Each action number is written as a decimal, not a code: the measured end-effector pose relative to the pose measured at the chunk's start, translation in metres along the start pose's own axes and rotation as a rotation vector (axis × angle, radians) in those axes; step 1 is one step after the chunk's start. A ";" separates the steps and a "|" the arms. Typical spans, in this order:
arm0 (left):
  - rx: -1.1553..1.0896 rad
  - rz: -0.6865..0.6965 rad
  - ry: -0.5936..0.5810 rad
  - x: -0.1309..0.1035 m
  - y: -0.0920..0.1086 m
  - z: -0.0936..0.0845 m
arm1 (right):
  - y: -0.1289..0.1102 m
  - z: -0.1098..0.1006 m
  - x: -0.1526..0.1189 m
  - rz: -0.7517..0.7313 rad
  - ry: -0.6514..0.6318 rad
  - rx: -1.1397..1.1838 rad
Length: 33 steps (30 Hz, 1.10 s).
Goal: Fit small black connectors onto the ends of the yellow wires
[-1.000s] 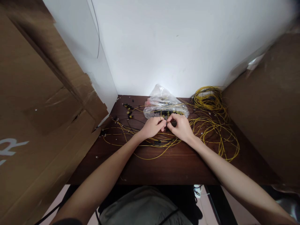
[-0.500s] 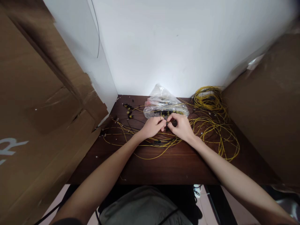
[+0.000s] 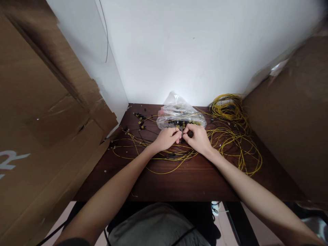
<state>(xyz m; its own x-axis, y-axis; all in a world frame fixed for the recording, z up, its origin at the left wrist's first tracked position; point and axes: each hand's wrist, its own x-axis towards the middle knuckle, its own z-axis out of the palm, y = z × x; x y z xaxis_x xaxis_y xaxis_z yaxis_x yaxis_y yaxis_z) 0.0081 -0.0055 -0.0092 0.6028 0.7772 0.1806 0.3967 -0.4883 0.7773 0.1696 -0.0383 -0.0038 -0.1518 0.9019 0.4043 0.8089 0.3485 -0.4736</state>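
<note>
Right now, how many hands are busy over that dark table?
2. The left hand is in front of the clear plastic bag; the right hand is beside it, nearer the looped yellow wires. Both are over the dark table. No other hand shows.

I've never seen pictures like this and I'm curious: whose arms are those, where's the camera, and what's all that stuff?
There's no machine here: these are a person's left hand and right hand, both bare. The camera sits on that person's head, looking forward and down. On the brown table lie loops of yellow wire, a clear plastic bag with small parts at its near edge, and a black and yellow cluster on the left. The hands are close together, pinching something too small to make out.
</note>
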 end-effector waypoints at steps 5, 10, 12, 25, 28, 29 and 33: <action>0.009 -0.001 -0.005 0.000 0.001 -0.001 | -0.003 0.000 -0.001 -0.046 -0.006 0.026; 0.026 -0.007 -0.003 0.000 0.002 -0.001 | -0.002 0.000 -0.001 -0.034 -0.007 0.020; 0.013 -0.003 0.003 -0.001 0.001 0.000 | -0.001 0.001 0.000 -0.025 -0.001 0.011; 0.021 0.007 -0.005 0.000 0.002 -0.001 | -0.003 0.002 -0.002 -0.052 -0.013 0.002; 0.039 -0.011 -0.002 -0.001 0.003 -0.001 | -0.003 0.002 -0.002 -0.044 -0.015 0.010; 0.043 -0.017 0.000 -0.001 0.003 -0.001 | -0.003 0.002 -0.002 -0.039 -0.014 0.009; 0.040 -0.032 0.006 -0.001 0.004 0.000 | -0.002 0.002 -0.001 -0.029 -0.004 -0.004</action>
<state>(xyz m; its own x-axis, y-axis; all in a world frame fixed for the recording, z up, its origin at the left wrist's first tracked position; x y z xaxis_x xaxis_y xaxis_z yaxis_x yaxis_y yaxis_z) 0.0089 -0.0079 -0.0066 0.5855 0.7949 0.1594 0.4434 -0.4786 0.7578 0.1673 -0.0396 -0.0046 -0.1775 0.8925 0.4146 0.8063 0.3734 -0.4587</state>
